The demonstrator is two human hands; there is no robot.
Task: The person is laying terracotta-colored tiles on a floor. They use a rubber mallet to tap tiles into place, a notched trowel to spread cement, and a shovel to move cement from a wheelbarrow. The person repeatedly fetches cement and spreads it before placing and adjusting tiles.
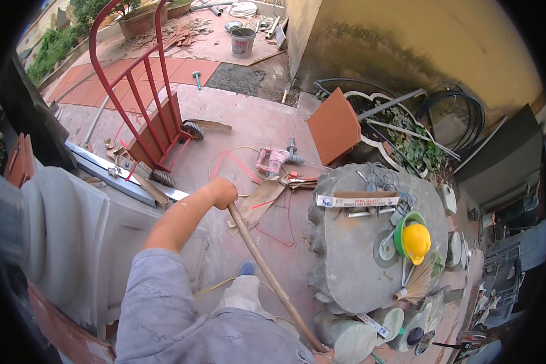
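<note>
A long wooden pole point(267, 271) runs slantwise in front of my body. My left hand point(222, 193) is closed at its upper end, with the arm stretched forward. At the lower edge my right hand point(325, 356) shows only in part, wrapped round the pole's lower stretch; whatever lies beyond it is out of the picture. Just past my left hand, a flat piece of cardboard point(262, 203) lies on the floor. A pink and grey power drill point(275, 161) rests behind that, its cord trailing on the ground.
A red hand truck point(144, 70) carrying tiles stands ahead left. To my right is a stone table point(352, 267) bearing yellow and green helmets point(416, 242) and a straw brush point(417, 283). Farther off are a bucket point(242, 43), a mallet point(196, 79) and wet mortar point(235, 80).
</note>
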